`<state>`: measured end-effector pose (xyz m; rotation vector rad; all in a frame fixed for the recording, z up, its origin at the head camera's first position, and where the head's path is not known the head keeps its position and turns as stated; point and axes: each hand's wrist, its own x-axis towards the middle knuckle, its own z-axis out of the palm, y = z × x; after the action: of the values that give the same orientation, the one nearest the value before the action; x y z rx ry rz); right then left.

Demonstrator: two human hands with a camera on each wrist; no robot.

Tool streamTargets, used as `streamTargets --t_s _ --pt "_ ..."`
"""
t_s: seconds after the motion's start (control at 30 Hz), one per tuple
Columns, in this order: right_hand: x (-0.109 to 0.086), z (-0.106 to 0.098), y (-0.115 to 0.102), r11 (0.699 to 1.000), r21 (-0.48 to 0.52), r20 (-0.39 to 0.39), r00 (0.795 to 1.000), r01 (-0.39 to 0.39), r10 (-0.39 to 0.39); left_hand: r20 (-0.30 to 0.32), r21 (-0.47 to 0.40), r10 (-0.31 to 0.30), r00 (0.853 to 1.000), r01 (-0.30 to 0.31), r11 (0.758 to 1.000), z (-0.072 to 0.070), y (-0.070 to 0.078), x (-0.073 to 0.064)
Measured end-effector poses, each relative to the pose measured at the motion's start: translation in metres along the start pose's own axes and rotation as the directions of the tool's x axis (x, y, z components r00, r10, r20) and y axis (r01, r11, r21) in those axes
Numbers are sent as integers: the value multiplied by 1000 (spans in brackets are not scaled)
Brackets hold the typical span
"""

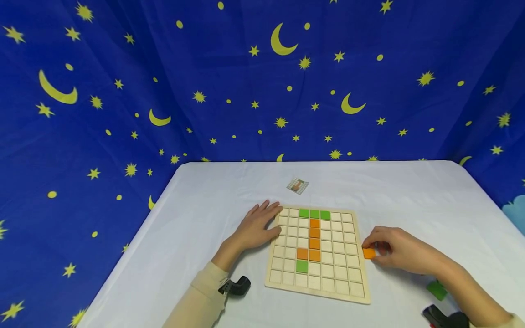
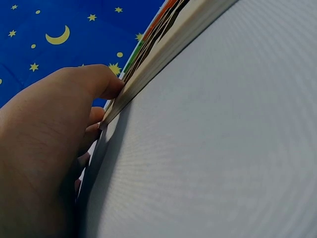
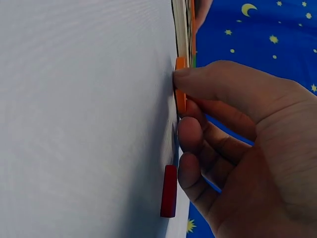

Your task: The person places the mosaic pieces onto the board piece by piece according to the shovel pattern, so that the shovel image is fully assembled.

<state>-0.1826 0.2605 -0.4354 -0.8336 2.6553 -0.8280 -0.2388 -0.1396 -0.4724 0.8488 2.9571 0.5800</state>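
A square wooden grid board lies on the table. My left hand rests at its upper left edge with the fingers extended, the thumb touching the rim. In the left wrist view, the thumb of the left hand lies along the board's side. Just off the board's right edge, my right hand pinches an orange square tile between thumb and finger. Green tiles and orange tiles sit in some of the cells.
Beyond the board lies a small patterned card. A green tile is on the table by the right forearm. The right wrist view also has a red tile below the fingers. Blue star-printed cloth hangs around the white table.
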Motion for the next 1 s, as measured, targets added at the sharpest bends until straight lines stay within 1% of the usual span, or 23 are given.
streamTargets --t_s 0.17,0.27,0.4,0.6,0.73,1.0 --pt "-2 -2 -1 1000 6 7 1000 19 -19 9 -6 10 1000 -10 1000 -1 1 1" --pt "-2 -3 -2 1000 5 9 1000 12 -12 11 -3 6 1000 -6 1000 -1 1 1" --pt "-3 -4 -3 1000 5 -10 1000 1 -1 8 -5 14 1000 -14 1000 -1 1 1" --pt "-4 -7 -3 999 43 -43 999 23 -22 3 -8 19 1000 -19 1000 -2 0 1" --pt "-1 -6 -4 998 37 -60 997 47 -45 3 -3 17 1000 -17 1000 -2 -1 1" --pt "9 -1 -10 997 40 -50 996 69 -67 -1 -5 12 1000 -12 1000 0 -1 0"
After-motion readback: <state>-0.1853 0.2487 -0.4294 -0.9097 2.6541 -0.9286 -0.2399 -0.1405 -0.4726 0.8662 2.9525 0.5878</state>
